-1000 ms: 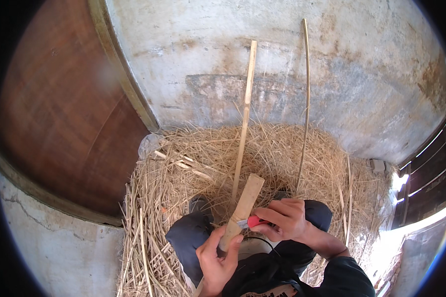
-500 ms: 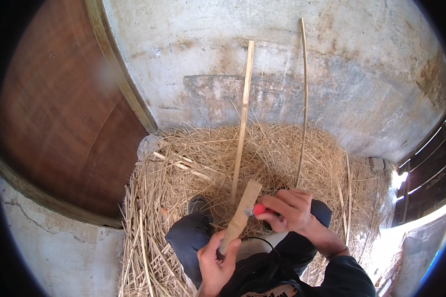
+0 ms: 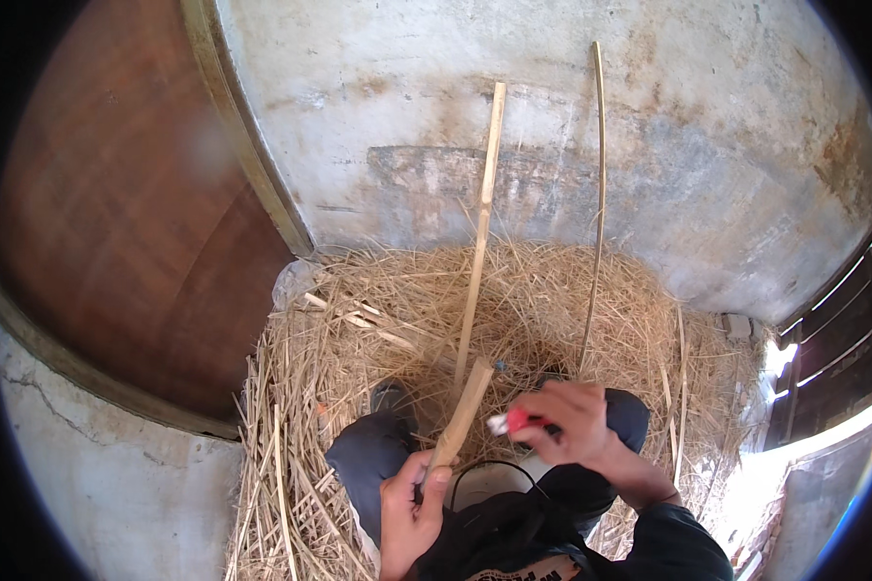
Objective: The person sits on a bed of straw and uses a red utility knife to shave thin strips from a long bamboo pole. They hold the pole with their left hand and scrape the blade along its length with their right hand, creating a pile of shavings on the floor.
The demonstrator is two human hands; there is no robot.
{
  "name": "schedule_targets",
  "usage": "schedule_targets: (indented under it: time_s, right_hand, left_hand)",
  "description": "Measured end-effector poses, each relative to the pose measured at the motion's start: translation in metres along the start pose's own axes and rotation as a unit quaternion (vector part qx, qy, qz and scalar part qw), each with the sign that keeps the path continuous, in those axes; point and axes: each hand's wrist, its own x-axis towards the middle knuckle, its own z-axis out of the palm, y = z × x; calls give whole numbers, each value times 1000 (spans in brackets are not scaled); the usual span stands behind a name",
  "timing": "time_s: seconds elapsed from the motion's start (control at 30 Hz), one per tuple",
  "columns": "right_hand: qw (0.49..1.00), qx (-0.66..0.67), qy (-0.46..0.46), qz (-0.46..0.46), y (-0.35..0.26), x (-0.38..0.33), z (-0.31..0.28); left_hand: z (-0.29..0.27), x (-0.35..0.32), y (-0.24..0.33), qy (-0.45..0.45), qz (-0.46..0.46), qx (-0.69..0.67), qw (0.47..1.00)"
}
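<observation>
Closed round the lower end of a short, pale wooden piece (image 3: 465, 407), my left hand (image 3: 412, 513) holds it slanting up to the right above my lap. My right hand (image 3: 574, 426) grips a small red tool (image 3: 519, 419) with a pale, shiny tip directed at the wood. A gap separates that tip from the wood. Motion blur on the tool hides its exact kind. Both hands are between my knees in dark trousers.
Straw (image 3: 543, 290) covers the ground around my feet. A long pale wooden strip (image 3: 484, 208) and a thin stick (image 3: 601, 174) lean on the stained wall (image 3: 407, 58). A brown door panel (image 3: 126, 194) is on the left; dark slats (image 3: 833, 334) are on the right.
My right hand has drawn the red tool back from the wood's side, where it was touching. The wooden piece has turned slightly and dropped a little in my left hand.
</observation>
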Motion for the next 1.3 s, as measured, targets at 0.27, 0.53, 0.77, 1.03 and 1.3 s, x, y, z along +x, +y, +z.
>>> schedule_targets:
  time_s: [0.27,0.53,0.77,1.03,1.3]
  right_hand:
    - [999,-11,-20,-47,-11,0,12]
    - [998,-56,5,-37,-15,5,14]
    - [995,-88,19,-43,-5,7,9]
    - [954,-153,207,152,52,40,-31]
    - [973,64,98,199,47,36,-54]
  left_hand:
    - [16,8,13,10,54,-3,998]
    - [24,9,25,43,45,54,997]
    - [28,11,25,46,25,53,997]
    - [17,-15,24,-7,-2,23,1000]
    - [6,-8,-18,-99,-123,-169,973]
